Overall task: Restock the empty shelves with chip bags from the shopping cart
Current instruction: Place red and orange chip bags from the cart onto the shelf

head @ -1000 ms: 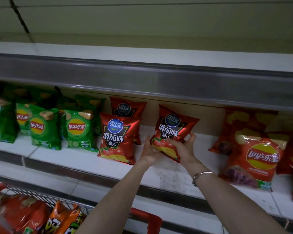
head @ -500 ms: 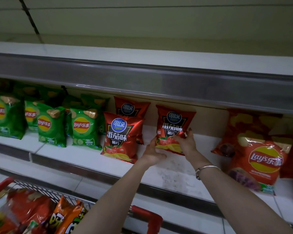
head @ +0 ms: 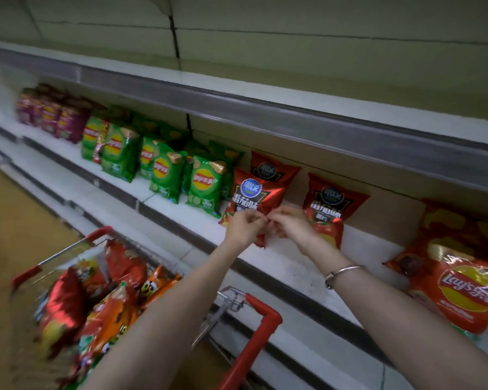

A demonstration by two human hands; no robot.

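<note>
Three red tomato chip bags stand on the white shelf (head: 299, 266): the right one (head: 331, 204) leans on the back wall, the front one (head: 251, 195) stands left of it, and another (head: 271, 168) is behind that. My left hand (head: 244, 228) and my right hand (head: 292, 225) meet fingertip to fingertip in front of the front bag's lower half. Their fingers are curled and I see nothing held in them. The shopping cart (head: 261, 330), with red handles, sits at lower left, with several red and orange chip bags (head: 107, 308) inside.
Green Lay's bags (head: 166, 173) and purple bags (head: 54, 119) fill the shelf to the left. Orange-red Lay's bags (head: 459, 285) lie on it at the right. A grey shelf edge (head: 293, 122) overhangs above. Another white shelf ledge runs below, beside the cart.
Both hands have let go of the right red bag, which now stands against the back wall. They have drawn back and left together. My view has swung left and down over the cart.
</note>
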